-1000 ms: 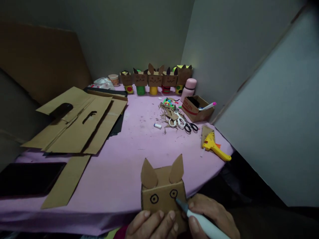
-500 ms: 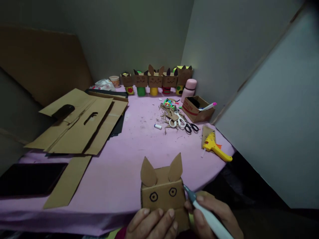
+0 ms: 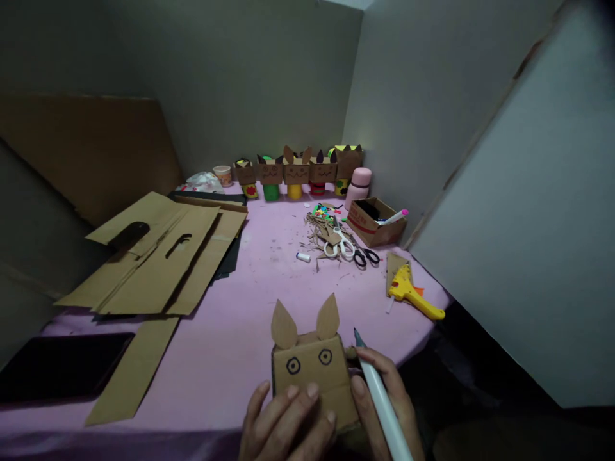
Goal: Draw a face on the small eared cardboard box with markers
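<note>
Near the table's front edge is a cardboard animal head (image 3: 314, 378) with two pointed ears and two drawn ringed eyes. My left hand (image 3: 286, 426) holds it from the front, fingers across its lower face. In my right hand (image 3: 384, 400) is a pale marker (image 3: 382, 400), its dark tip uncovered and pointing up, just right of the head. The fingers of that hand also rest against the head's right side. A small white cap (image 3: 303, 257) lies farther up the table.
Flattened cardboard (image 3: 158, 256) and a black tablet (image 3: 62, 368) lie left. Several animal figures (image 3: 295, 173) stand behind. At right are white scissors (image 3: 342, 243), a small box (image 3: 372, 224), a pink bottle (image 3: 358, 186) and a yellow glue gun (image 3: 413, 294).
The marker and my right hand have moved left and turned more upright. The cardboard head has shifted slightly left and tilted. The whole view has dipped a little lower in the frame.
</note>
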Demonstrator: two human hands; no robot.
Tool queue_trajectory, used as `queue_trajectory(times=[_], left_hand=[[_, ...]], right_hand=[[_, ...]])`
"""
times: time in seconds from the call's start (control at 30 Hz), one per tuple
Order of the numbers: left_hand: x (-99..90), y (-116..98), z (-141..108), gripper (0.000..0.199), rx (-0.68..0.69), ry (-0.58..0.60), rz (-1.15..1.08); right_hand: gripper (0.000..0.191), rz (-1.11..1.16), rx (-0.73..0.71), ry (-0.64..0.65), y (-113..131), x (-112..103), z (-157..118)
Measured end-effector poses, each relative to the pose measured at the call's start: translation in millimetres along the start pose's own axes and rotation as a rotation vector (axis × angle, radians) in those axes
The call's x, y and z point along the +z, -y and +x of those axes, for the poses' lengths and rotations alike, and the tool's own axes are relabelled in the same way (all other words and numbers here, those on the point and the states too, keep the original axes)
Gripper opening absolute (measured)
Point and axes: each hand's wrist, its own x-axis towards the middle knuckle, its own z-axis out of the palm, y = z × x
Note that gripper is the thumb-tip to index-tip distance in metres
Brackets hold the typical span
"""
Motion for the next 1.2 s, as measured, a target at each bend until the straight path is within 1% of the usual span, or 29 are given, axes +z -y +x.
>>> queue_trajectory(times=[0.03,0.07,0.1,0.13,0.2,0.27,0.3,0.37,0.4,0.47,0.53,0.57,0.63,0.7,0.73,0.8,0.9,1.07,1.2], left_hand=[[0.5,1.0,-2.6,0.012,-0.06,-0.005,-0.017],[1.5,2.1,-5.6,0.013,-0.131,-0.02,-0.041],[2.6,3.3,-8.6,0.02,-0.211,-0.036,-0.076],[3.5,4.5,-11.3,0.032,-0.295,-0.037,-0.113],[4.3,7.0,-14.7,0.063,-0.493,0.042,-0.221],[3.9,9.4,-14.2,0.09,-0.751,0.138,-0.419],[3.6,10.4,-12.7,0.1,-0.884,0.164,-0.534],[3.6,12.4,-8.3,0.113,-1.109,0.181,-0.748],[3.9,13.3,-6.1,0.117,-1.186,0.188,-0.831],[5.1,15.5,-3.5,0.119,-1.276,0.219,-0.944],[6.9,17.9,-4.4,0.114,-1.287,0.26,-0.98],[8.0,19.1,-5.9,0.109,-1.247,0.278,-0.959],[10.6,21.3,-9.5,0.102,-1.12,0.288,-0.883],[13.4,22.6,-11.8,0.098,-1.016,0.271,-0.818],[14.6,23.0,-12.2,0.096,-0.993,0.255,-0.789],[16.4,23.5,-11.7,0.092,-0.988,0.222,-0.743],[17.0,23.6,-11.2,0.089,-1.001,0.231,-0.731],[15.9,20.8,-13.2,0.097,-1.068,0.238,-0.799],[12.5,15.3,-7.8,0.097,-1.116,0.205,-0.824]], right_hand=[[0.032,0.019,0.019,0.021,-2.5,1.1,0.2],[0.034,0.031,0.033,0.041,-4.7,1.8,0.8],[0.035,0.034,0.045,0.057,-6.3,2.4,1.8],[0.036,0.032,0.056,0.067,-7.6,2.8,3.0],[0.037,0.028,0.071,0.072,-9.3,3.5,5.7],[0.037,0.029,0.084,0.064,-10.3,4.6,7.7],[0.038,0.032,0.09,0.058,-10.7,5.3,8.3],[0.038,0.044,0.1,0.05,-11.3,6.8,9.2],[0.038,0.052,0.103,0.048,-11.5,7.5,9.5],[0.038,0.065,0.111,0.06,-11.9,8.5,10.1],[0.038,0.067,0.122,0.077,-11.8,9.5,10.6],[0.038,0.068,0.125,0.077,-11.5,10.1,10.8],[0.037,0.07,0.118,0.051,-9.8,11.9,11.7],[0.036,0.073,0.092,0.013,-6.9,14.6,13.2],[0.035,0.072,0.079,0.0,-5.2,16.0,14.2],[0.034,0.059,0.056,-0.011,-2.5,18.5,16.2],[0.03,0.009,0.019,-0.038,-1.8,20.0,17.8],[0.029,-0.03,-0.03,-0.066,-4.6,19.2,15.8],[0.027,-0.003,-0.048,-0.072,-0.8,17.7,14.8]])
